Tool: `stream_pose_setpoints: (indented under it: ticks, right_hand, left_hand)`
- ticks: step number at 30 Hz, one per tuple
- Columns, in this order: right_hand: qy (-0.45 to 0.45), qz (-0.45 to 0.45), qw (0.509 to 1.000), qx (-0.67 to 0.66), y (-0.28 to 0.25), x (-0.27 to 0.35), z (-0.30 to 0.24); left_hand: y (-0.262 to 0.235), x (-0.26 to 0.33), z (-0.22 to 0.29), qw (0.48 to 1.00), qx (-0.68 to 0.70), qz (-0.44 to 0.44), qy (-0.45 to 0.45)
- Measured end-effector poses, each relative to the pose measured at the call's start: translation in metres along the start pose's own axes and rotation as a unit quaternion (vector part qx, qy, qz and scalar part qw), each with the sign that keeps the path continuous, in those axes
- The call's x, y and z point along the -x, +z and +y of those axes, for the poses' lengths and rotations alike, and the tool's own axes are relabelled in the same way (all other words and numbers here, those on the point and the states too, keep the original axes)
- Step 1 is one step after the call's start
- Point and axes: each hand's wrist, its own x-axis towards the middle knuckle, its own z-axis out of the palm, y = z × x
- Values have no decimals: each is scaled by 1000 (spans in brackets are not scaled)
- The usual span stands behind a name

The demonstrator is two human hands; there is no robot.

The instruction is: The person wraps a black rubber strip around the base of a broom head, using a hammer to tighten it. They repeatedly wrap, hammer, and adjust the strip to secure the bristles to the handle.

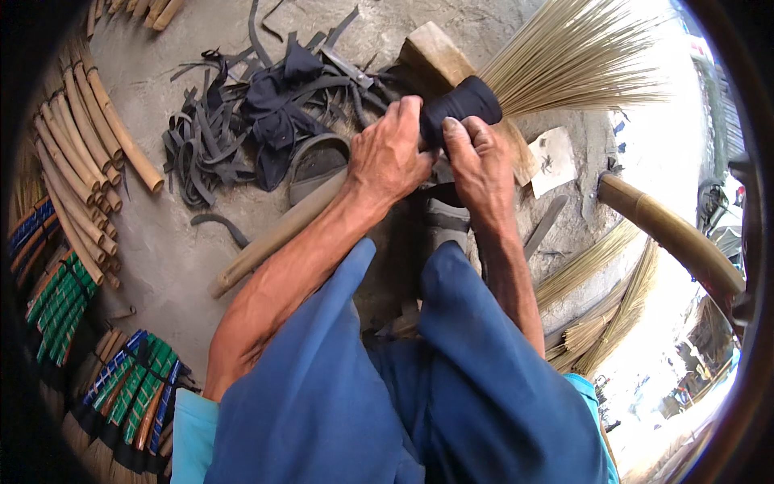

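Note:
Both hands are at a broom with a fan of pale, straw-like bristles [568, 64] spreading to the upper right. A wide black band [463, 103] wraps tightly around its neck. My left hand [391, 153] is closed around the broom just below the band, its fingertips mostly hidden. With thumb and fingers, my right hand [481, 165] grips the band's lower edge. A bamboo pole [270, 238] slants down to the left under my left forearm, in line with the broom's neck. Behind the neck lies a wooden block [435, 55].
Black strips and cloth [278, 113] lie heaped on the ground at upper left, with a knife [347, 66] on them. Bamboo sticks [81, 161] and bundled green-and-blue handles [133, 387] line the left. Loose bristle bundles [613, 315] and a thick curved bamboo [669, 230] are at right.

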Motion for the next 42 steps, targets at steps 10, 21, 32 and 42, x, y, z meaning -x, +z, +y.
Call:
stream_pose_setpoints:
  ticks: [10,21,32,42]
  right_hand:
    - [141,-57,968,-202,-14,40,1]
    - [125,-14,956,-264,-19,25,25]
    - [90,-19,968,-235,3,8,22]
    - [206,-64,923,-320,7,15,-5]
  left_hand:
    - [-7,7,-8,968,70,143,194]
    - [-8,2,-13,965,50,155,203]
    - [-23,-22,-27,993,91,-67,-14]
    - [-13,13,-6,989,-78,-98,-72]
